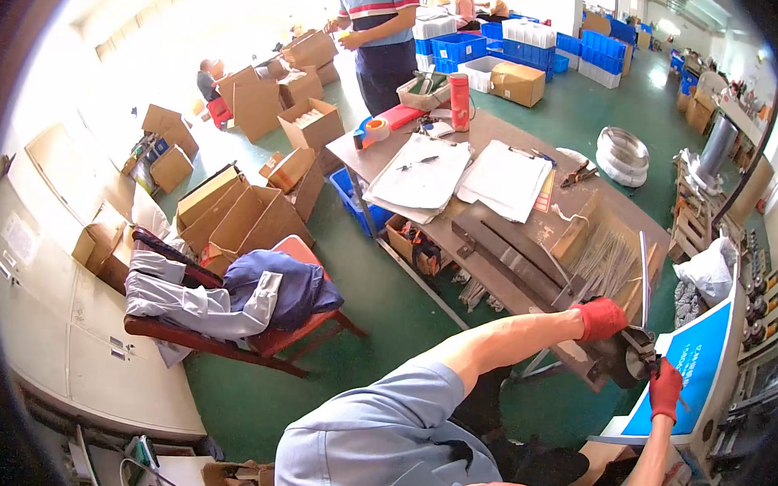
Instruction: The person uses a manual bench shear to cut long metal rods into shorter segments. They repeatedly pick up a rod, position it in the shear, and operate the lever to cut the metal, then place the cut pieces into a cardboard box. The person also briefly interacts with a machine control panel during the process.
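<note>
Both my hands wear red gloves and work at the near right corner of a metal-topped table (498, 130). My left hand (603, 320) is closed beside a dark round metal fixture (634, 354) at the corner; what its fingers hold is hidden. My right hand (665, 391) is closed just right of the fixture, around a small dark part that I cannot make out. A thin metal bar (644, 276) rises by the fixture. Left of it, a long dark steel channel (514, 261) lies along the table. Several thin metal rods (609, 261) sit in a wooden tray.
Paper stacks (422, 175), pliers (579, 174) and a red bottle (459, 103) lie or stand on the table. A blue-and-white panel (683, 369) is close on my right. A clothes-draped chair (290, 325) and cardboard boxes (251, 215) are left. A person (381, 34) stands beyond the table.
</note>
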### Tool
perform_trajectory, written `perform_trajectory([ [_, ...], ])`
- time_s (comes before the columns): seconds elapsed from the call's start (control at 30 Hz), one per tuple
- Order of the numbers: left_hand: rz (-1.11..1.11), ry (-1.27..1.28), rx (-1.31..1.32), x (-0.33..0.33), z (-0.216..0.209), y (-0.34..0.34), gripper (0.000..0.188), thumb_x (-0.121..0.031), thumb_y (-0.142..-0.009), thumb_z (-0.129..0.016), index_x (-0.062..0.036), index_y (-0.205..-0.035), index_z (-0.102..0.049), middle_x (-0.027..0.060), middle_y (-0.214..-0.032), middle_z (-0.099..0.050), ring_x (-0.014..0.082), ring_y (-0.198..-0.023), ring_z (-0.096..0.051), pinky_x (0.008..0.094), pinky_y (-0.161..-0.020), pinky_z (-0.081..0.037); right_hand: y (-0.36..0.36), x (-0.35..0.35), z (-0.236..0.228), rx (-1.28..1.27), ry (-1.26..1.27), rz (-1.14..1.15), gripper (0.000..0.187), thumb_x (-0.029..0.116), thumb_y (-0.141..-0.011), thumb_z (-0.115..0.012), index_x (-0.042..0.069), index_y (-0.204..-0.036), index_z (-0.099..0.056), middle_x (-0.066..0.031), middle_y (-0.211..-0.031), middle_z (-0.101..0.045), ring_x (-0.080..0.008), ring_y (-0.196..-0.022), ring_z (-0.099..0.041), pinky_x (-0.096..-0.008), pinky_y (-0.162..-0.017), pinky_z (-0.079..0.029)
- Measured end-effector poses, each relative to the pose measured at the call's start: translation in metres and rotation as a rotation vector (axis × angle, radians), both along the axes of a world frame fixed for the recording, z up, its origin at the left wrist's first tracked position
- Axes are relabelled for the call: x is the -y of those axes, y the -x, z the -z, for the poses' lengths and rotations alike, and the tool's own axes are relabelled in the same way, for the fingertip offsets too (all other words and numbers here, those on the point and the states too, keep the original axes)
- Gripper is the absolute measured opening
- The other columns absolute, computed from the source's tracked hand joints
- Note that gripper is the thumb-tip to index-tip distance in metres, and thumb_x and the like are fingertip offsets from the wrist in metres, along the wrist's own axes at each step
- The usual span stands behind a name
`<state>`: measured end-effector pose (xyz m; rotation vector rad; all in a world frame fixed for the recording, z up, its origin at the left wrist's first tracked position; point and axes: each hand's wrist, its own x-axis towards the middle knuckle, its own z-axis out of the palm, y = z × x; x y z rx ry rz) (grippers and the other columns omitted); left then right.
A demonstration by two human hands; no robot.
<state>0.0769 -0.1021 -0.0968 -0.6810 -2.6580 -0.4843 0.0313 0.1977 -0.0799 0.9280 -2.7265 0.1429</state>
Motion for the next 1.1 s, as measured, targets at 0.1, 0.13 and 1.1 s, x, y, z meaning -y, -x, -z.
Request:
perform_trajectory([
  [0.1, 0.008, 0.010, -0.019, 0.003, 0.005, 0.002, 0.011, -0.012, -0.073, -0.062, -0.0045, -0.081, -0.064, 0.0160, -0.080, -0.067, 0.0345, -0.078, -0.068, 0.0422, -0.067, -0.055, 0.002, 0.000, 0.004, 0.023, -0.030, 0.039, 0.024, 0.010, -0.080, -0.063, 0.003, -0.102, -0.057, -0.0188, -0.094, -0.063, -0.0391, -0.090, -0.059, -0.0496, -0.077, -0.045],
  [0.13, 0.005, 0.015, -0.006, 0.002, 0.001, 0.000, 0.012, -0.012, -0.073, -0.062, -0.0043, -0.081, -0.064, 0.0161, -0.081, -0.067, 0.0346, -0.078, -0.068, 0.0423, -0.067, -0.055, 0.000, 0.003, 0.000, 0.039, -0.028, 0.049, 0.024, 0.011, -0.081, -0.062, 0.002, -0.102, -0.058, -0.0196, -0.092, -0.063, -0.0403, -0.089, -0.059, -0.0502, -0.077, -0.045],
  [1.1, 0.032, -0.003, 0.070, 0.003, 0.008, 0.006, 0.015, -0.013, -0.073, -0.062, -0.0048, -0.085, -0.065, 0.0163, -0.084, -0.067, 0.0353, -0.079, -0.068, 0.0437, -0.066, -0.055, -0.004, 0.005, 0.001, 0.162, 0.129, 0.138, 0.030, 0.006, -0.074, -0.066, 0.003, -0.103, -0.058, -0.0169, -0.101, -0.064, -0.0401, -0.091, -0.061, -0.0477, -0.074, -0.048],
])
